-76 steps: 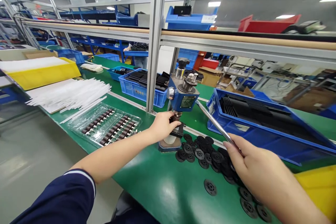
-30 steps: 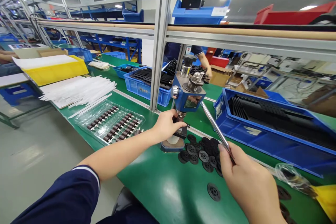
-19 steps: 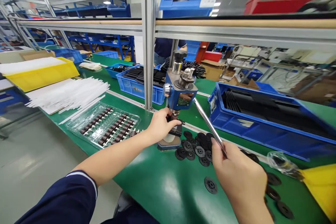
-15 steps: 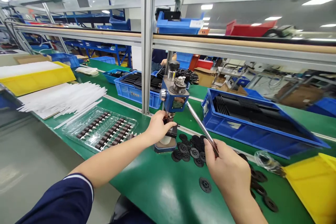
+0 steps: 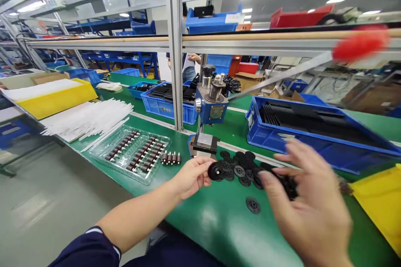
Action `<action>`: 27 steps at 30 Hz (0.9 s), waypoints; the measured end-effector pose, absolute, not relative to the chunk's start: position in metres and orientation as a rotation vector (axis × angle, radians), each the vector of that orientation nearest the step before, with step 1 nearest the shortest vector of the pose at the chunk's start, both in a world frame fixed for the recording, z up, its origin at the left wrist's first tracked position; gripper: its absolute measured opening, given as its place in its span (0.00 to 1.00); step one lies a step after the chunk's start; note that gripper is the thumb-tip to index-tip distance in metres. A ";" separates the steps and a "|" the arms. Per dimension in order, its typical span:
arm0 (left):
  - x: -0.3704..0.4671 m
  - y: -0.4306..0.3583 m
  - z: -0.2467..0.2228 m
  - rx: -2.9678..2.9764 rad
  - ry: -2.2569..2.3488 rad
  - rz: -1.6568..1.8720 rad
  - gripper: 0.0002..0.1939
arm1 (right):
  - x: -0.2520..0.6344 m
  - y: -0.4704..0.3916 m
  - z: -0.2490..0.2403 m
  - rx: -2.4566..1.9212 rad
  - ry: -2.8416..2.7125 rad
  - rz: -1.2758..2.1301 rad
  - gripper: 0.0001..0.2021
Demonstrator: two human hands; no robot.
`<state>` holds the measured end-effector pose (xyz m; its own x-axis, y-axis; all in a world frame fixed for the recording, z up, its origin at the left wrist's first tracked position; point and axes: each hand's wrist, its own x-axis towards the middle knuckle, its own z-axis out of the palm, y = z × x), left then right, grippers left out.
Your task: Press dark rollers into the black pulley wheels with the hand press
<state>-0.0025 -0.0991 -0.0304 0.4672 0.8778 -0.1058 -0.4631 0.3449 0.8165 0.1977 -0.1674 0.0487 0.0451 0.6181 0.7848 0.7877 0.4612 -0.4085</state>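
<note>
Between the thumb and fingers of my left hand (image 5: 194, 176) is a round black part (image 5: 215, 171) with a small pale centre, held just in front of the press. My right hand (image 5: 308, 204), blurred by motion, has its fingers apart over the right of the table, holding nothing. The blue hand press (image 5: 213, 108) stands upright with a metal block (image 5: 205, 139) on its base. Its lever (image 5: 282, 76) points up to the right and ends in a blurred red grip (image 5: 360, 45). Black discs (image 5: 239, 171) lie heaped between my hands, and a single disc (image 5: 253, 205) lies nearer me.
A clear tray (image 5: 125, 175) of brown rollers lies left of the press, with several loose rollers (image 5: 171, 158) beside it. White strips (image 5: 90, 119) lie farther left. Blue bins (image 5: 297, 144) stand behind, a yellow bin (image 5: 380, 200) at right. A person (image 5: 191, 64) stands beyond the frame.
My right hand has let go of the lever, which has swung up. My left hand has come from the press towards me with the round black part in it.
</note>
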 end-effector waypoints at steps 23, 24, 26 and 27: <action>0.021 -0.149 -0.095 0.377 0.595 0.516 0.13 | 0.165 -0.201 -0.095 -1.340 -1.651 0.395 0.22; 0.020 -0.149 -0.094 0.374 0.599 0.515 0.13 | 0.165 -0.201 -0.095 -1.337 -1.651 0.397 0.22; 0.020 -0.149 -0.092 0.379 0.600 0.530 0.14 | 0.165 -0.203 -0.096 -1.329 -1.652 0.404 0.22; 0.020 -0.149 -0.090 0.391 0.593 0.550 0.15 | 0.166 -0.205 -0.097 -1.328 -1.646 0.412 0.24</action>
<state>0.0199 -0.1493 -0.0902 0.6943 0.5872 -0.4162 -0.3701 0.7872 0.4933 0.1659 -0.2048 -0.0971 0.0380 0.8899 0.4546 0.5711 0.3540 -0.7406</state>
